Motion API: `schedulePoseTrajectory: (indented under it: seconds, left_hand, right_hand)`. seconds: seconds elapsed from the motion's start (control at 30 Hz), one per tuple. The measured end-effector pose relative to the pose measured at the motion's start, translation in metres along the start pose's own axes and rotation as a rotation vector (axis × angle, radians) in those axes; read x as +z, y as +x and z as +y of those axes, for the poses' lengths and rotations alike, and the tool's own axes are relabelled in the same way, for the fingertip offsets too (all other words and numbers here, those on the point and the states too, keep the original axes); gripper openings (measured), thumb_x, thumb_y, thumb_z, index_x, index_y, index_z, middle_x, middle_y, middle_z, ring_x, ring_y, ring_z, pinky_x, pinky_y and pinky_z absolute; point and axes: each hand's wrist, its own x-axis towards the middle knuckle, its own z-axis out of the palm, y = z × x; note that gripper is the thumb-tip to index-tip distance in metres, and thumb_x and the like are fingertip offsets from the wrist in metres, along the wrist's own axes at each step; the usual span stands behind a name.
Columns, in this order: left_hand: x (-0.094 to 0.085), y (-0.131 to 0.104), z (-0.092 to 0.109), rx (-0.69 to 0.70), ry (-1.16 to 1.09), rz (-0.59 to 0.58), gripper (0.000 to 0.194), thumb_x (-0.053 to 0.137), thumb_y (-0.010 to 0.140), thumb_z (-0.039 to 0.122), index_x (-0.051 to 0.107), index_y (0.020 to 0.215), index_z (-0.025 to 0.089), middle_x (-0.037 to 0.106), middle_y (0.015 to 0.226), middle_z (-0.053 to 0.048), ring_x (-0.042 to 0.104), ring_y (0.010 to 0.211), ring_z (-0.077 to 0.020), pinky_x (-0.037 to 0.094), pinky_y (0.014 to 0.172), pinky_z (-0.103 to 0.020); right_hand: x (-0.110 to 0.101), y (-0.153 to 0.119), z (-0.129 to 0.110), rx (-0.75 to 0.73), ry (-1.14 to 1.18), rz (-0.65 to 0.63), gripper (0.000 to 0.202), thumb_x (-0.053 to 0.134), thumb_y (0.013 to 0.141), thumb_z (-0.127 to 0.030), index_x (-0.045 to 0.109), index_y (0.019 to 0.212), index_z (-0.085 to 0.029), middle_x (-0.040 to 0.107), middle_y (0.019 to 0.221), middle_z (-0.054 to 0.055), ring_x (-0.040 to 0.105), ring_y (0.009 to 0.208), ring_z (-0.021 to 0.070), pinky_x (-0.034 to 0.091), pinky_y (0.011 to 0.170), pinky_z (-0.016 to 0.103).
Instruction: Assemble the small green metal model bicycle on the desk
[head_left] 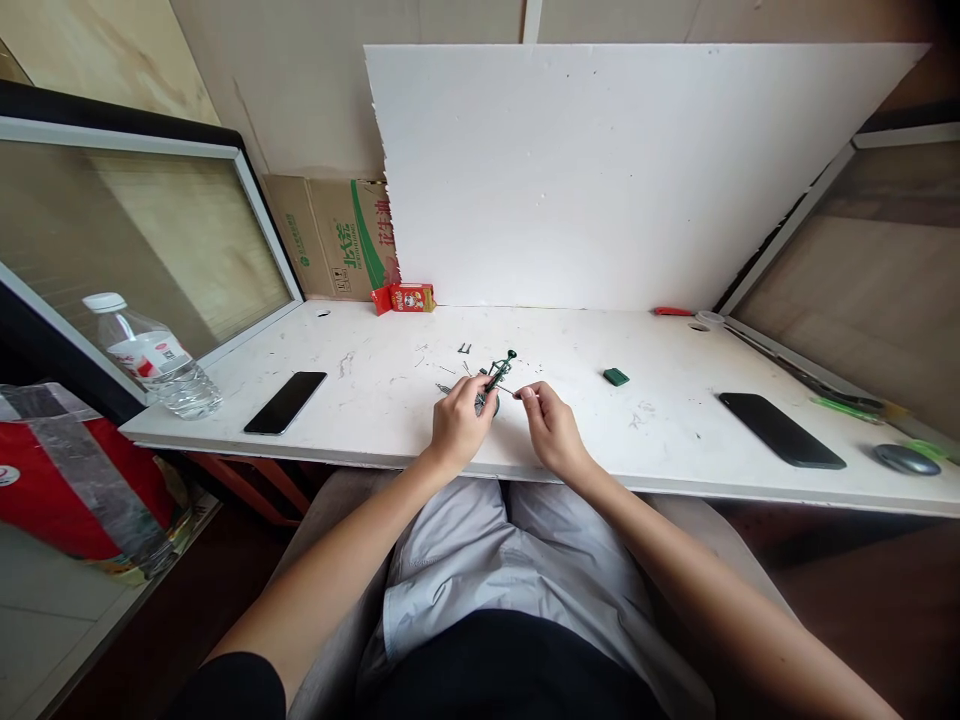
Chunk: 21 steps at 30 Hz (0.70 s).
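Held in the fingers of my left hand [457, 428] is a small dark green model [501, 370], which looks like a miniature bicycle frame. A spoked wheel [491, 405] shows below it, partly behind the fingers. My right hand [555, 432] pinches a thin metal rod [508, 391], like a small screwdriver; its tip points left at the model. Whether the tip touches the model I cannot tell. Two small dark parts [464, 349] lie just beyond my left hand. A green block-shaped piece [616, 376] rests on the table to the right of my hands.
On the white table [390, 400] lie a phone [286, 402] at left, another dark phone [781, 430] at right and a mouse [907, 459]. A water bottle [154, 355] leans at the left edge. A small red box [405, 298] and a white board [622, 180] stand behind.
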Motion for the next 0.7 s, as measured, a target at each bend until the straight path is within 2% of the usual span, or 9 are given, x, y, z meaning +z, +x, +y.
schedulePoseTrajectory:
  seconds: [0.1,0.27,0.43,0.7]
  left_hand:
    - [0.0,0.0,-0.001,0.008,0.029,0.027,0.018,0.069,0.097,0.022,0.072,0.115,0.022,0.077,0.101,-0.008,0.074,0.091,-0.0208,0.057,0.086,-0.032]
    - [0.002,0.0,-0.004,0.04,0.065,0.061,0.017,0.071,0.097,0.021,0.071,0.114,0.021,0.078,0.098,-0.007,0.074,0.087,-0.0192,0.058,0.082,-0.031]
    - [0.002,0.0,-0.002,0.038,0.068,0.065,0.017,0.071,0.097,0.02,0.07,0.114,0.021,0.078,0.102,-0.007,0.075,0.089,-0.0194,0.059,0.083,-0.031]
    - [0.003,-0.003,-0.001,0.068,0.089,0.037,0.019,0.07,0.097,0.019,0.069,0.116,0.02,0.079,0.105,-0.008,0.075,0.09,-0.0202,0.059,0.083,-0.032]
  right_hand:
    - [0.003,-0.004,0.001,-0.051,-0.029,-0.026,0.029,0.045,0.109,-0.051,0.05,0.113,-0.023,0.07,0.103,0.011,0.067,0.082,0.0238,0.052,0.073,0.036]
    - [0.003,-0.003,0.01,-0.206,-0.17,-0.043,0.017,0.039,0.112,-0.038,0.048,0.112,-0.024,0.068,0.103,0.011,0.065,0.085,0.0248,0.051,0.075,0.037]
    - [-0.002,0.0,0.013,-0.386,-0.567,-0.066,0.023,0.036,0.114,-0.035,0.055,0.117,-0.022,0.068,0.107,0.014,0.061,0.101,0.03,0.047,0.072,0.037]
    - [-0.008,0.003,0.021,-0.41,-0.626,-0.054,0.03,0.035,0.116,-0.036,0.059,0.106,-0.021,0.066,0.091,0.009,0.058,0.082,0.0241,0.033,0.06,0.033]
